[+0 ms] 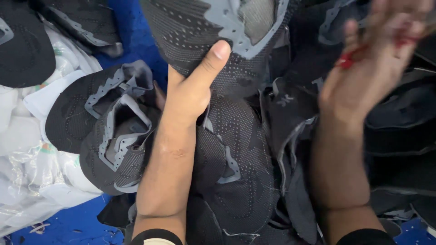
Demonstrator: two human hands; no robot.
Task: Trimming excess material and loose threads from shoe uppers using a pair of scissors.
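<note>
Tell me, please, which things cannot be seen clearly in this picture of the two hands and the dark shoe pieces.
Head view, the only one:
- Right hand: blurred, so its grip and the small red thing at its fingers cannot be identified.
- Left hand: only the thumb shows; the other fingers are hidden behind the dark grey knitted shoe upper it holds.
- That upper is cut off by the top edge.
- White plastic bags: contents unclear, partly covered by uppers.

At far left we note a heap of white plastic bags (27,149) with clear film wrinkled over it. A dark knit shoe upper (20,45) lies on the heap at top left. Blue surface (77,224) shows below the bags and again as a strip (136,41) near top centre.
</note>
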